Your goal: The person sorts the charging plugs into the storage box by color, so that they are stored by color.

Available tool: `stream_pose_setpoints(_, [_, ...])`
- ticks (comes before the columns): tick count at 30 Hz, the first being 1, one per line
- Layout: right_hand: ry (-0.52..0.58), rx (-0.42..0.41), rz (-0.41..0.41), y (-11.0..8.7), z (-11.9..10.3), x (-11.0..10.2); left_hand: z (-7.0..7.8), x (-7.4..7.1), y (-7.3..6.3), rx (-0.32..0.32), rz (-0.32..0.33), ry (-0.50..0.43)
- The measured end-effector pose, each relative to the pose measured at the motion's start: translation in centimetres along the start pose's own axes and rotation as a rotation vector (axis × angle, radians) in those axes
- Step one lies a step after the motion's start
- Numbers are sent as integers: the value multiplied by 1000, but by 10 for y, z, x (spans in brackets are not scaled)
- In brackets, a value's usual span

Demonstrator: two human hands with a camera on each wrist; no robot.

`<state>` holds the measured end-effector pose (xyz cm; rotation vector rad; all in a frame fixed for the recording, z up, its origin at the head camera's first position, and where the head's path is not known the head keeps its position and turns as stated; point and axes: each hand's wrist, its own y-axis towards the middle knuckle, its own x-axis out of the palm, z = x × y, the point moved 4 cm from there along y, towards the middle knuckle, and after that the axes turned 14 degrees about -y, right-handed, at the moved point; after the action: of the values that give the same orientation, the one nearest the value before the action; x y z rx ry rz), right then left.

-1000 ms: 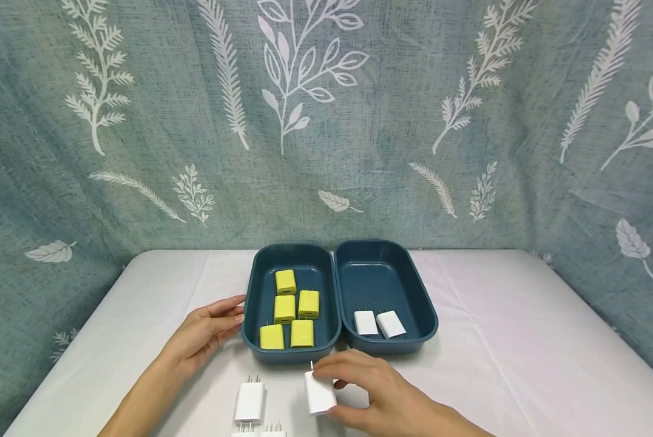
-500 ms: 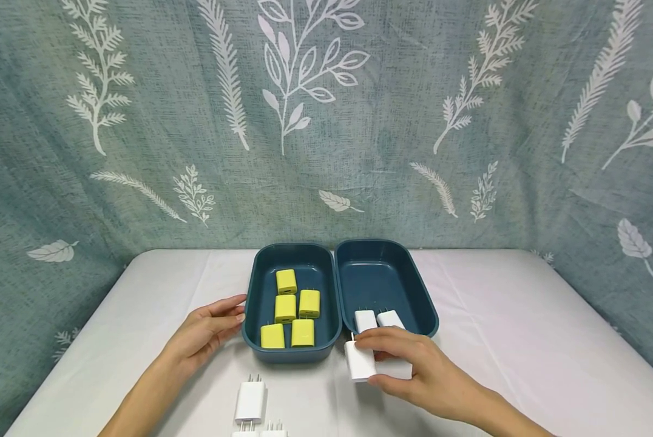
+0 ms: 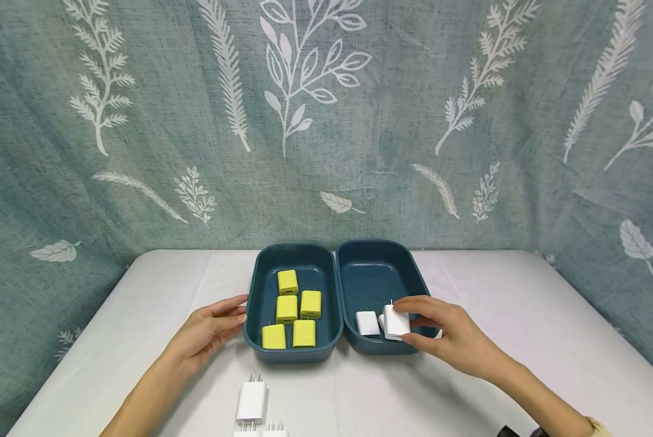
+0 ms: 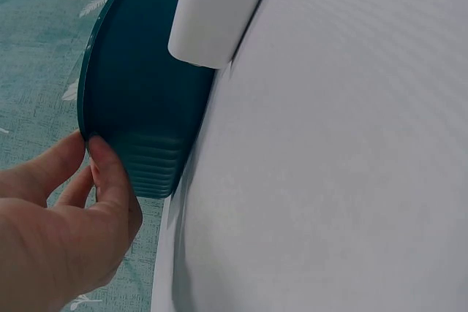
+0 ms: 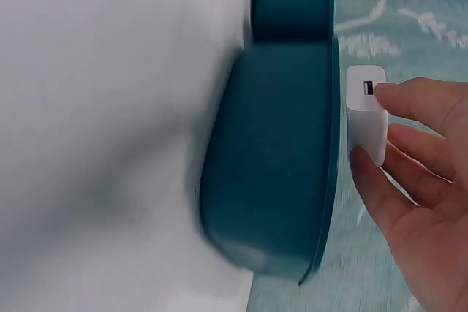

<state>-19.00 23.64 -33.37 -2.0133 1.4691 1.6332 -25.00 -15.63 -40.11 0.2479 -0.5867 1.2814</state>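
My right hand [image 3: 452, 334] pinches a white USB wall charger [image 3: 397, 322] over the front of the right blue bin [image 3: 378, 348]. The charger's prongs point away, and its USB port shows in the right wrist view. Two white chargers lie in that bin; one [image 3: 367, 323] shows plainly, the other is mostly hidden behind the held charger. My left hand [image 3: 206, 331] touches the left side of the left blue bin [image 3: 294, 355], fingertips at its rim. Several yellow wall chargers [image 3: 286, 309] lie in this bin.
On the white-covered table [image 3: 468, 285], a white charger [image 3: 252, 402] lies in front of the left bin, prongs away. Two more, one of them a white charger [image 3: 275, 433], are cut off by the lower frame edge. A patterned grey-green curtain [image 3: 326, 170] hangs behind.
My right hand has carried the white charger from the table in front of the left bin, rightward and away, to over the right bin. My left hand has stayed at the left bin.
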Motion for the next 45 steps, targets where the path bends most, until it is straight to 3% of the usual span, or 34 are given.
stream_pose_setpoints(8, [-122,67,-20,0,26,-9,0,1,0,1,10,6])
stream_pose_setpoints(13, [-152,58,-27,2,34,-12,-1,0,0,-1,7,14])
stream_pose_setpoints(22, [-335,-54,-50,8,32,-11,-2,0,1,-1,7,17])
stream_pose_setpoints(31, [-462,-35,-128,10,27,-9,-3,-1,1,0,26,19])
stream_pose_setpoints(38, [-475,21,-239,15,28,-8,-4,-2,1,-2,32,18])
stream_pose_setpoints(45, [-444,35,-250,15,26,-10,-3,-2,1,-5,34,14])
